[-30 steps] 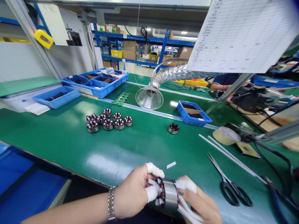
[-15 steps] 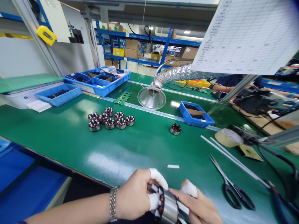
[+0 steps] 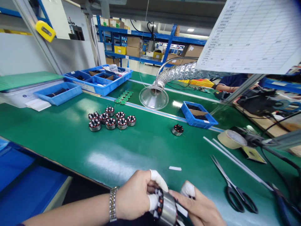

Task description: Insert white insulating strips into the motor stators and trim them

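Observation:
My left hand [image 3: 137, 196], with white finger covers on thumb and forefinger and a metal watch on the wrist, grips a silver motor stator [image 3: 168, 208] with black and copper windings near the table's front edge. On the stator's right side, my right hand [image 3: 199, 204] has its fingers closed by a white strip [image 3: 182, 209] that sticks out of the stator. What the right fingertips pinch is partly hidden. A short white piece [image 3: 175, 168] lies on the green table just beyond. A single stator [image 3: 177, 129] sits farther back, and several more [image 3: 110, 123] are grouped at the left.
Scissors [image 3: 231, 185], long white strips [image 3: 237, 163], a tape roll [image 3: 231, 139] and pliers [image 3: 283, 201] lie at right. Blue bins [image 3: 198, 121], [image 3: 57, 99] stand farther back. A clear fume hood [image 3: 154, 97] hangs mid-table. Another person's arm shows at back right.
The stator in my hands has tilted slightly and shifted a little left. My right hand has moved slightly with it. The view has shifted a little.

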A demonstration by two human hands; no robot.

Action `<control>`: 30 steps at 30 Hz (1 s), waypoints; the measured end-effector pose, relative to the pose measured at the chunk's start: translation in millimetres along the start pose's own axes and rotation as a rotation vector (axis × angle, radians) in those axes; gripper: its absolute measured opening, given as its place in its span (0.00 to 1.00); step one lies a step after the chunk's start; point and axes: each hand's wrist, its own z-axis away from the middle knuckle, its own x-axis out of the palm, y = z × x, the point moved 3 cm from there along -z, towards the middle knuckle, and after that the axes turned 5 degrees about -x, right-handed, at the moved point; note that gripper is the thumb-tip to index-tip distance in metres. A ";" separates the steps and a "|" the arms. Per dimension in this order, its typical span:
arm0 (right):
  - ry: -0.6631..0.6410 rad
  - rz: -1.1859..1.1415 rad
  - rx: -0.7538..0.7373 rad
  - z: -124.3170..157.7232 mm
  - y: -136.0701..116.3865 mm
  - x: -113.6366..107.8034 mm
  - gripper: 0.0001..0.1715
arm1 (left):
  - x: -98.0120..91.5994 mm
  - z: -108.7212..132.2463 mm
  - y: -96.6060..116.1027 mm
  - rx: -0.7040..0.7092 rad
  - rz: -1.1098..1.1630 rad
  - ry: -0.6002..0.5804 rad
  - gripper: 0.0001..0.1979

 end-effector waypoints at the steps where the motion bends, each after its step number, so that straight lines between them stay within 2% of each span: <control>1: 0.014 0.038 0.024 0.0 6.0 -2.6 0.19 | -3.3 -1.0 0.5 -0.013 0.047 0.005 0.10; 5: 0.083 0.169 0.201 -1.1 45.3 -8.1 0.21 | -25.9 -5.2 6.2 0.029 0.326 0.088 0.12; 8: 0.088 0.184 0.267 -4.7 67.4 1.0 0.12 | -42.0 -6.5 10.1 0.109 0.458 0.178 0.13; 10: 0.109 0.171 0.279 -8.3 70.0 7.7 0.07 | -45.5 -6.3 9.1 0.099 0.498 0.177 0.14; 13: 0.155 0.128 0.291 -12.0 58.0 8.5 0.07 | -42.5 -5.4 3.4 0.033 0.443 0.135 0.14; 17: 0.260 0.059 0.292 -8.9 29.2 -6.7 0.07 | -35.4 -5.3 -2.5 0.018 0.323 0.126 0.14; 20: 0.349 -0.010 0.246 -4.6 9.3 -15.4 0.05 | -28.4 -6.6 -3.0 0.000 0.279 0.095 0.13; 22: 0.389 -0.030 0.209 -2.5 -0.1 -16.7 0.07 | -23.3 -7.1 -1.8 -0.018 0.266 0.053 0.14; 26: 0.447 -0.044 0.177 -1.2 -7.7 -14.1 0.09 | -16.3 -6.6 0.9 -0.031 0.295 -0.030 0.16; 30: 0.425 -0.071 0.145 -5.8 -8.3 -10.3 0.08 | -13.4 -5.5 1.1 -0.049 0.323 -0.108 0.15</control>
